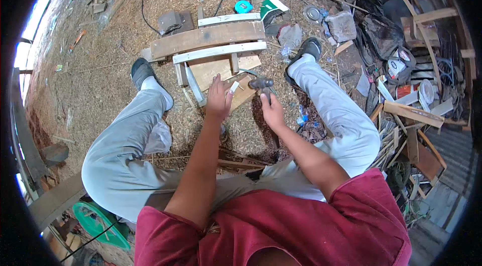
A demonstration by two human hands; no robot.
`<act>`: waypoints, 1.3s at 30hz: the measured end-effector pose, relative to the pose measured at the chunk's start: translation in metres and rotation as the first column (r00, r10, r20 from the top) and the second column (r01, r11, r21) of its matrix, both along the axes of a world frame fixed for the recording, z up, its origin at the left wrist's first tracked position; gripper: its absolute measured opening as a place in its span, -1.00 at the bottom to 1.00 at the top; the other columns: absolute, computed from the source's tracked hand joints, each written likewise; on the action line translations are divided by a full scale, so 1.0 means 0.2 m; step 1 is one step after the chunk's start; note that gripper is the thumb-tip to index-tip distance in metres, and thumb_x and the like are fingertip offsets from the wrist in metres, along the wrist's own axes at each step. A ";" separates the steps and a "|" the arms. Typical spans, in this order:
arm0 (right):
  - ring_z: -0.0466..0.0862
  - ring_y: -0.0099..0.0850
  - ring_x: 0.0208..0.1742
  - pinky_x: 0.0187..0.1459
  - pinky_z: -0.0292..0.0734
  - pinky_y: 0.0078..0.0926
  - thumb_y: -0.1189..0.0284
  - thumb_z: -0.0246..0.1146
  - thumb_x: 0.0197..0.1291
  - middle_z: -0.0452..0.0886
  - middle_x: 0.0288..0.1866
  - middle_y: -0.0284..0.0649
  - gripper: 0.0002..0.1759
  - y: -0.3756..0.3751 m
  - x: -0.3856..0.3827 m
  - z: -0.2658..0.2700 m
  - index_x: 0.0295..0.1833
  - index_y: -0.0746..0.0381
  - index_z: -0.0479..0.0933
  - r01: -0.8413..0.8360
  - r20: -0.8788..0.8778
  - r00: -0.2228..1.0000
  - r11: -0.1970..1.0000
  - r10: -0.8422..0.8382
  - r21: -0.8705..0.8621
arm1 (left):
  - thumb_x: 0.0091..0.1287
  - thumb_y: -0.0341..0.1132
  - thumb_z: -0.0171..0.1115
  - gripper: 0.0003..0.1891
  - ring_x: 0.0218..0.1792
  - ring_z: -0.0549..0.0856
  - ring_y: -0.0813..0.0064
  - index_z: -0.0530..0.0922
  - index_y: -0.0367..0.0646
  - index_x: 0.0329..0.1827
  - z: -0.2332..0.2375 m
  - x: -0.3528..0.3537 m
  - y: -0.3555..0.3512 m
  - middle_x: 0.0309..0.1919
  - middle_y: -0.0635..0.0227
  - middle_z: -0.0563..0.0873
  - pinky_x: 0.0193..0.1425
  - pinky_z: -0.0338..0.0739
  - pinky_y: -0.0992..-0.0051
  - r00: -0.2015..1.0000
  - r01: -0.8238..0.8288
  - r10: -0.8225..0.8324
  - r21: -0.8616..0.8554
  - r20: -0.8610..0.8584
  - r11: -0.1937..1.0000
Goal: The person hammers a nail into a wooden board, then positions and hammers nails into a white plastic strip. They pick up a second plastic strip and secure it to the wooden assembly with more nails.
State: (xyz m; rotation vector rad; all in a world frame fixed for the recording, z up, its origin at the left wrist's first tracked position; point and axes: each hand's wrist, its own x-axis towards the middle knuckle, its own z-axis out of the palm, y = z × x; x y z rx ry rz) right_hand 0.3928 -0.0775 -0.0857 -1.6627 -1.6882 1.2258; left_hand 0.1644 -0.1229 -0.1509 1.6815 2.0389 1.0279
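Observation:
My right hand [272,110] is closed around the handle of a hammer [261,84], whose dark metal head points up and left. My left hand [218,96] is beside it, with a small pale wood piece [234,87] at its thumb. Whether that piece is gripped or only touched is hard to tell. Just beyond my hands stands a small wooden frame [208,39] of brown and white-painted slats on short legs. A light board [205,71] lies under it, and a smaller board [242,96] lies between my hands.
A turquoise tape measure [243,6] and a green and white piece [272,8] lie beyond the frame. A grey stone block [342,26] and scrap wood [414,114] are at the right. A green basket [100,226] is at the lower left. Wood shavings cover the ground.

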 end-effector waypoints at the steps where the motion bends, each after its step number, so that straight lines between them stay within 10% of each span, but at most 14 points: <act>1: 0.73 0.23 -0.05 0.00 0.58 -0.01 0.06 0.19 0.59 0.72 -0.15 0.24 -0.53 0.02 0.01 0.00 0.10 0.30 0.59 0.026 0.014 1.000 1.000 -0.026 -0.008 | 0.40 -0.21 0.33 -0.47 0.48 0.43 -0.28 0.46 -0.38 0.32 0.08 0.00 -0.01 0.46 -0.28 0.45 0.59 0.30 -0.08 0.998 0.032 -0.030 0.023 -0.062 0.999; 4: 0.73 0.21 -0.01 0.03 0.57 0.01 0.00 0.15 0.60 0.73 -0.12 0.22 -0.48 0.09 0.04 -0.05 0.11 0.30 0.61 0.116 0.004 0.993 0.993 -0.116 -0.020 | 0.29 -0.15 0.42 -0.52 0.18 0.55 -0.25 0.52 -0.26 0.14 0.26 -0.01 -0.11 0.18 -0.16 0.58 0.35 0.44 -0.11 0.980 0.098 -0.080 0.090 -0.182 0.991; 8: 0.73 0.20 0.00 0.05 0.57 0.02 -0.04 0.15 0.58 0.73 -0.12 0.21 -0.45 0.11 0.03 -0.11 0.09 0.29 0.63 0.178 -0.034 0.983 0.981 -0.181 -0.076 | 0.39 -0.15 0.34 -0.60 0.17 0.61 -0.18 0.54 -0.20 0.16 0.26 -0.03 -0.28 0.18 -0.06 0.63 0.29 0.50 -0.09 0.925 0.070 -0.166 -0.276 -0.341 0.959; 15: 0.72 0.23 0.06 0.11 0.57 0.03 -0.05 0.16 0.55 0.74 -0.10 0.21 -0.45 0.10 -0.02 0.04 0.07 0.28 0.64 0.126 -0.009 0.992 0.991 -0.127 -0.035 | 0.59 -0.20 0.13 -0.66 0.11 0.69 -0.18 0.64 -0.17 0.27 0.34 -0.17 -0.09 0.01 -0.11 0.72 0.26 0.59 0.02 0.979 0.154 -0.197 -0.453 -0.049 0.878; 39: 0.73 0.20 0.11 0.18 0.57 0.01 -0.01 0.17 0.53 0.77 -0.01 0.21 -0.44 0.15 0.05 -0.08 0.15 0.30 0.68 0.177 -0.035 0.982 0.976 -0.183 -0.128 | 0.64 -0.26 0.02 -0.72 0.10 0.68 -0.22 0.57 -0.23 0.19 0.48 -0.15 -0.08 0.06 -0.10 0.69 0.19 0.58 0.01 0.981 0.187 -0.192 -0.265 0.008 0.946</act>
